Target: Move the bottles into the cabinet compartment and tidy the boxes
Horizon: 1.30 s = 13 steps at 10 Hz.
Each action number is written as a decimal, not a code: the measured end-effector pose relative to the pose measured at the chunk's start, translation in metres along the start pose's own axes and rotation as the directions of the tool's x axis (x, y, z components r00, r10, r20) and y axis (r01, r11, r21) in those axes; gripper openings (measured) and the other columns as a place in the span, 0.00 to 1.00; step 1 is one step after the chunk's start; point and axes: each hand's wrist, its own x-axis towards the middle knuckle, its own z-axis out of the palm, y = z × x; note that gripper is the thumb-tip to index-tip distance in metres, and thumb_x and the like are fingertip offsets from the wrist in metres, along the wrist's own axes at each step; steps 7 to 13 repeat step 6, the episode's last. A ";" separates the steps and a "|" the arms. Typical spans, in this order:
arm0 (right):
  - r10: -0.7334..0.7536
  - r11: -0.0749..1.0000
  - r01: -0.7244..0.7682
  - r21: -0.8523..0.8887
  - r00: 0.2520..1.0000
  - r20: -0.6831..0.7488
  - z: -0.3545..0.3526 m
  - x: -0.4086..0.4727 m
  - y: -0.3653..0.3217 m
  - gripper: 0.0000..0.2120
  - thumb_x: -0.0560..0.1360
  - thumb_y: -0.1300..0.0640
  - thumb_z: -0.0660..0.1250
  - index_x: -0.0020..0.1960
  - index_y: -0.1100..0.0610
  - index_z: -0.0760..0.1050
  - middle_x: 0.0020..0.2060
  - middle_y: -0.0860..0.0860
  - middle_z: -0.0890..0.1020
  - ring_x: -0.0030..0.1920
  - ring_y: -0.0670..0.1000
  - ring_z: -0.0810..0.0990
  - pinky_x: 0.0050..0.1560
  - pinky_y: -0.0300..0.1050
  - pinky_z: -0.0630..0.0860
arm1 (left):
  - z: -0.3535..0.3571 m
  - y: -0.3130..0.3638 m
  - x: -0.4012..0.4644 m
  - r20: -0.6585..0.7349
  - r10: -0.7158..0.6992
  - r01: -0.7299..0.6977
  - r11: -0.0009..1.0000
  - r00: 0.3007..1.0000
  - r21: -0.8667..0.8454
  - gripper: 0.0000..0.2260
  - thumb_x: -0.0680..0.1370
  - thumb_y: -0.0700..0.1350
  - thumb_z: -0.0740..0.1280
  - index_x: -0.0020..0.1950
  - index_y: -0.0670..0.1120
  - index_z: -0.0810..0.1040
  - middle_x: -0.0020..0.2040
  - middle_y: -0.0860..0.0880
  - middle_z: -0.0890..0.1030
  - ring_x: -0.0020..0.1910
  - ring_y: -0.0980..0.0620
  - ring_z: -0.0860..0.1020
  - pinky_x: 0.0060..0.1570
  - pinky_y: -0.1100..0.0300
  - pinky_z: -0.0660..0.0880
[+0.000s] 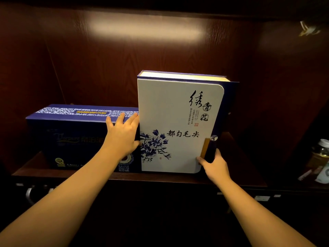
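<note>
On the shelf of a dark wood cabinet, the white tea gift box with the blue flower print and black calligraphy is standing upright, and it's got a hand on each side. Left hand is flat with the fingers straight, pressed against the box's left edge, fingertips reaching up over the top of the dark blue box lying on its long side right next to it, so that grip isn't clenched on anything, just pushing. Right hand is grasping the white box at its lower right corner, thumb on the front face and fingers wrapped round the dark blue spine. The two boxes are touching, blue one on the left, white one a lot taller. Both sit near the front of the shelf, with the reddish wood back panel lit by a soft glare up top. Off to the right, in the next section, there's a glass bottle with a white cap, pretty blurry, well apart from the boxes. Below the shelf edge a metal handle shows on the left.
</note>
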 end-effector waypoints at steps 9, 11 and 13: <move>-0.047 0.969 0.037 -0.244 0.998 -0.035 -0.014 -0.054 -0.056 0.38 0.75 0.47 0.71 0.78 0.56 0.56 0.71 0.56 0.68 0.66 0.57 0.72 0.59 0.50 0.72 | -0.010 0.001 -0.030 -0.127 -0.009 -0.036 0.937 0.992 -0.347 0.30 0.73 0.60 0.72 0.71 0.49 0.72 0.72 0.47 0.71 0.75 0.44 0.63 0.71 0.32 0.57; -0.047 0.969 0.037 -0.244 0.998 -0.035 -0.014 -0.054 -0.056 0.38 0.75 0.47 0.71 0.78 0.56 0.56 0.71 0.56 0.68 0.66 0.57 0.72 0.59 0.50 0.72 | -0.010 0.001 -0.030 -0.127 -0.009 -0.036 0.937 0.992 -0.347 0.30 0.73 0.60 0.72 0.71 0.49 0.72 0.72 0.47 0.71 0.75 0.44 0.63 0.71 0.32 0.57; -0.047 0.969 0.037 -0.244 0.998 -0.035 -0.014 -0.054 -0.056 0.38 0.75 0.47 0.71 0.78 0.56 0.56 0.71 0.56 0.68 0.66 0.57 0.72 0.59 0.50 0.72 | -0.010 0.001 -0.030 -0.127 -0.009 -0.036 0.937 0.992 -0.347 0.30 0.73 0.60 0.72 0.71 0.49 0.72 0.72 0.47 0.71 0.75 0.44 0.63 0.71 0.32 0.57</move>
